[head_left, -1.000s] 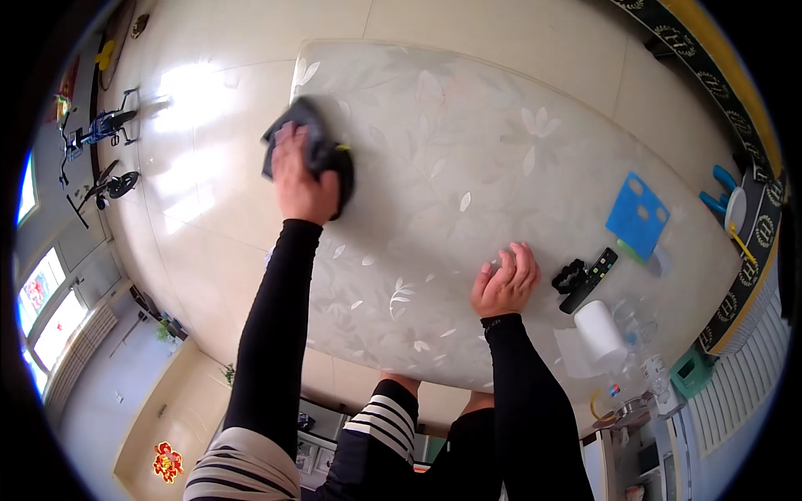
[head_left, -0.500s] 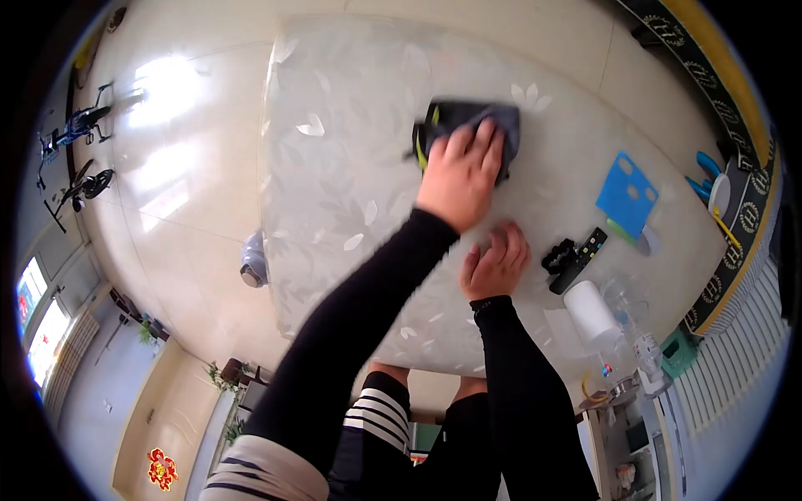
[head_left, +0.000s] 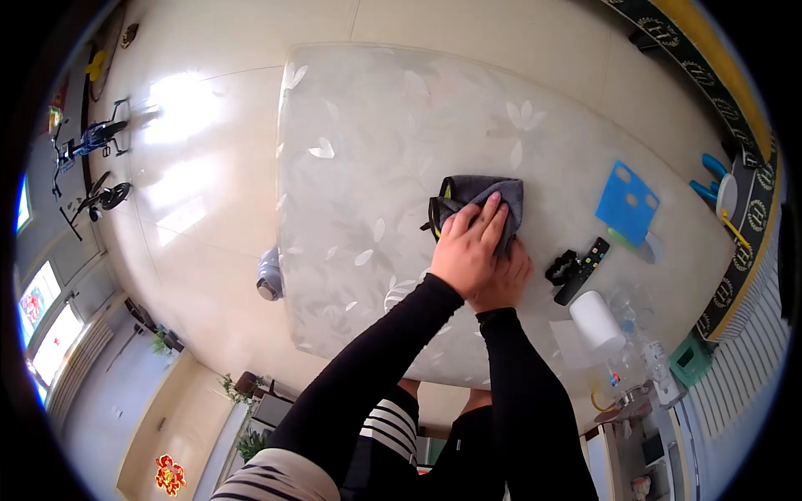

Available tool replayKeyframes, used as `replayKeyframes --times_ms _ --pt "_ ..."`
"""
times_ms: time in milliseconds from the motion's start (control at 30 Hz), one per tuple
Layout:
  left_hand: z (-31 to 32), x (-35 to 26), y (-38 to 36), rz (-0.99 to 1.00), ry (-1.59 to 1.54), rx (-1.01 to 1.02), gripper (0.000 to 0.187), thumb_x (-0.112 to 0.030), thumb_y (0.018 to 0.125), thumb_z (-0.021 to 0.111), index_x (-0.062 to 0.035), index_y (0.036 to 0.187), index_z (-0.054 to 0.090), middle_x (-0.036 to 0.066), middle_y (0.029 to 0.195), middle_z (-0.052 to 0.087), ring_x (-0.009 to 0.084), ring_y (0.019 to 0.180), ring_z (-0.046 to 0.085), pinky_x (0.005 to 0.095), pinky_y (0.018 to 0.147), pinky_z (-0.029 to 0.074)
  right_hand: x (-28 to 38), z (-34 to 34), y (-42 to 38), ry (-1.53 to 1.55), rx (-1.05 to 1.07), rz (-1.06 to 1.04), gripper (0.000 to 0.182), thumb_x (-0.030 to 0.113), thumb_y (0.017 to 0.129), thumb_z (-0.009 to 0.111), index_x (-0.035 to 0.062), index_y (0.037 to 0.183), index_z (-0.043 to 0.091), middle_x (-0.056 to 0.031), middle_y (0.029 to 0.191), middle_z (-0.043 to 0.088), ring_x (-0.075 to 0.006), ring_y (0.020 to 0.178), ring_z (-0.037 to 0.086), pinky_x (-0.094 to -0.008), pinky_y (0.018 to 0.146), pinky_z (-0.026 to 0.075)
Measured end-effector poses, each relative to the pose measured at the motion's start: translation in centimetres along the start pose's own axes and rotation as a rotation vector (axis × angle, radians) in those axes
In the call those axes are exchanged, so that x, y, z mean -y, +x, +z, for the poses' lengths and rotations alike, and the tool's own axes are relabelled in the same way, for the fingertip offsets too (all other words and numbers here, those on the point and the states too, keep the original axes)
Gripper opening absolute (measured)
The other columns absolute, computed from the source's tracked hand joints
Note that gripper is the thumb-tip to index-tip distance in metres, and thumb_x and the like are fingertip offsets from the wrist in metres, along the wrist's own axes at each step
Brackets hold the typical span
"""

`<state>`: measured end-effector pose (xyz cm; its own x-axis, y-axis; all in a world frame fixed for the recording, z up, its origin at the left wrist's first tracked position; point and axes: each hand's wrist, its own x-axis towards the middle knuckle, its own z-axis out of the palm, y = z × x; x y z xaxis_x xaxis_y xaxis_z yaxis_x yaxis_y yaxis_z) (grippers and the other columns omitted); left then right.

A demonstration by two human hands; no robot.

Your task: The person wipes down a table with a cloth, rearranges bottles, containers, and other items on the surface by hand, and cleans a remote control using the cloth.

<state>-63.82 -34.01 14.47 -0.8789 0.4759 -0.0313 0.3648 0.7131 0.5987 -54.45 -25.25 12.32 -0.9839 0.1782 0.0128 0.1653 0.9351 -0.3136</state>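
A dark grey cloth (head_left: 493,189) with black and yellow-green edging lies folded on the table, under my left hand (head_left: 464,255). Its fingers are stretched over the cloth and press it to the tabletop. Tucked close behind is my right hand (head_left: 505,282), partly covered by the left one, with its fingertips by the cloth's lower right corner. Under both hands spreads a pale, leaf-patterned table cover (head_left: 368,134).
To the right lie a black remote (head_left: 583,272), a black scrunchie (head_left: 561,267) and a blue sheet with holes (head_left: 626,200). Nearer stand a white paper roll (head_left: 596,322) and clear plastic bottles (head_left: 656,361). A patterned sofa edge (head_left: 714,92) borders the right side.
My left hand has drawn the cloth across the table toward me. My right hand, apart from it before, is now close against the left hand and the cloth.
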Motion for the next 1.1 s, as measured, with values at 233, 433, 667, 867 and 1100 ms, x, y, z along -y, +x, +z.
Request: replayKeyframes --times_ms 233,433,667,867,1100 --pt "2.7 -0.3 16.2 0.25 -0.155 -0.246 0.063 -0.014 0.075 0.068 -0.0012 0.136 0.059 0.017 0.143 0.058 0.0362 0.131 0.051 0.0489 0.11 0.041 -0.6 0.2 0.0 0.024 -0.112 -0.057 0.035 0.022 0.092 0.059 0.0064 0.123 0.051 -0.0173 0.135 0.054 -0.0393 0.128 0.053 -0.0561 0.106 0.041" --pt "-0.3 4.8 15.8 0.534 0.052 -0.085 0.056 -0.027 0.077 0.068 -0.0169 0.133 0.066 0.009 0.148 0.057 0.0333 0.14 0.048 0.0525 0.119 0.033 -0.3 0.3 0.2 -0.017 -0.116 -0.074 0.032 0.025 0.096 0.055 0.0042 0.119 0.051 -0.018 0.135 0.053 -0.0397 0.129 0.051 -0.0549 0.105 0.041" --pt "-15.5 23.3 14.6 0.161 0.34 -0.208 0.061 -0.025 0.082 0.072 -0.0163 0.141 0.062 0.012 0.157 0.049 0.0391 0.148 0.037 0.0517 0.123 0.027 0.0 0.1 0.0 -0.039 -0.106 -0.05 0.032 0.025 0.095 0.054 0.0027 0.117 0.051 -0.0178 0.136 0.052 -0.0397 0.13 0.05 -0.055 0.103 0.04" --pt "-16.4 20.1 -6.4 -0.147 0.259 -0.05 0.073 -0.002 0.076 0.062 -0.0059 0.149 0.051 0.024 0.161 0.038 0.0512 0.15 0.028 0.0548 0.123 0.028 -0.1 0.4 0.1 -0.001 -0.134 -0.054 0.033 0.022 0.092 0.057 0.0031 0.119 0.052 -0.0161 0.137 0.051 -0.0392 0.132 0.049 -0.0547 0.104 0.04" --pt "-10.0 11.8 -29.1 -0.464 0.226 0.03 0.073 -0.011 0.075 0.062 -0.0004 0.146 0.05 0.034 0.161 0.032 0.0588 0.15 0.022 0.0686 0.121 0.012 -0.2 0.4 0.0 -0.008 -0.127 -0.044 0.034 0.019 0.091 0.058 0.0048 0.12 0.051 -0.0154 0.138 0.05 -0.0385 0.132 0.05 -0.0557 0.107 0.039"
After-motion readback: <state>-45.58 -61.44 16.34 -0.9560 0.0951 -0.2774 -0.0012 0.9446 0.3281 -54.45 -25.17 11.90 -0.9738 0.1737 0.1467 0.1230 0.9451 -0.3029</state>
